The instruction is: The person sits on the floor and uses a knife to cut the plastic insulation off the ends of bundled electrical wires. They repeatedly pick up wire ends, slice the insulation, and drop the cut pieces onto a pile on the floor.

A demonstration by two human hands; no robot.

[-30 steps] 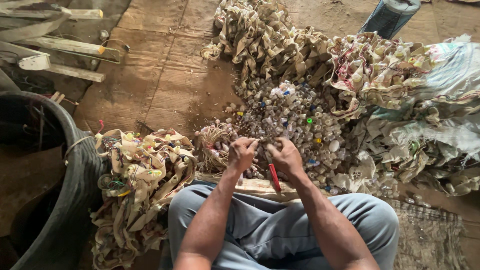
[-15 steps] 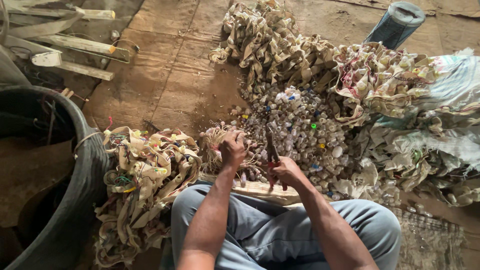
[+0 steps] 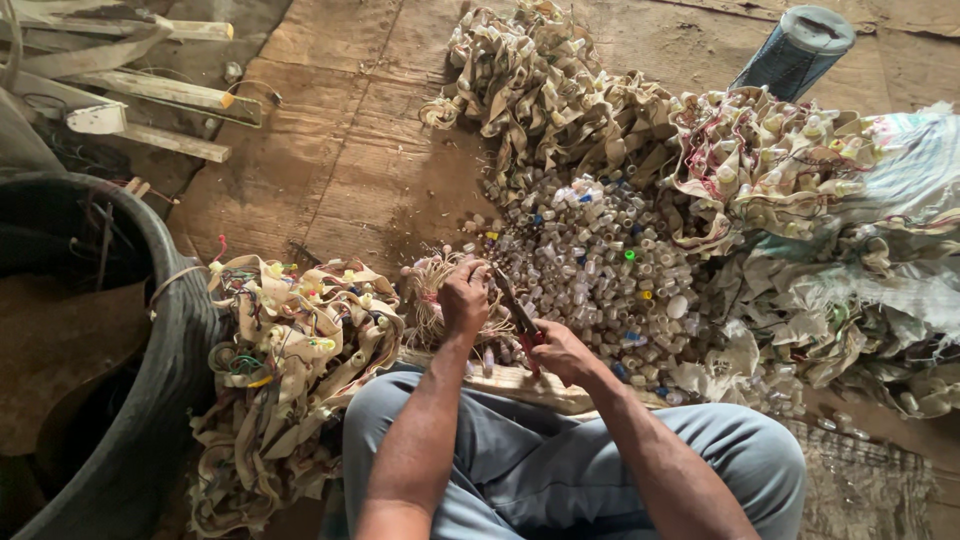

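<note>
Red-handled cutters point(image 3: 522, 325) sit in the right hand point(image 3: 560, 352), whose fingers are wrapped shut around the handles, the dark blades angled up and away toward the fingertips of the left hand point(image 3: 466, 298). That left hand is curled closed over a pale tangle of thin wires point(image 3: 432, 300), pinning it on the wooden block point(image 3: 520, 384) just below the knuckles. A second ago both hands were bunched together over the bundle; since then the right has drawn back toward the knee and tipped the cutters, so the blades now approach the tangle from the side, which reads as lining up a fresh snip. Whether the blades are apart or meeting is too small to tell. Beyond the fingertips spreads a heap of small plastic caps point(image 3: 600, 260), grey with a few blue and green ones. Left of the left hand lies a pile of cream strips with coloured wires point(image 3: 290, 350), against a black tub point(image 3: 170, 330); more strips point(image 3: 540, 90) are heaped farther out.
</note>
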